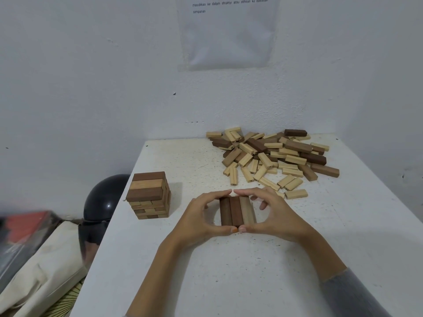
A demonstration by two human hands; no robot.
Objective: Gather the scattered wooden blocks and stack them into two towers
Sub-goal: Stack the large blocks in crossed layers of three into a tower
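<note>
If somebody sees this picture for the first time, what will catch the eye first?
First, the left hand and right hand, together gripping a row of three blocks lying side by side in the middle of the table. Behind them on the right, a large pile of loose blocks sprawls near the wall; a neat tower stands at the table's left edge.

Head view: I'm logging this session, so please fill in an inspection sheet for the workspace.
Surface: white speckled table, set in a wall corner.
Job's things: one built tower at the table's left edge; row of three blocks between the hands; loose block pile at far right.
Clutter: black helmet and cream cloth bag, beside the table on the left.
Grips: left hand and right hand both curl round the row of three blocks, thumbs at its near end.
Cables: nothing seen.
Surroundings: white walls; printed sheet on the wall.
</note>
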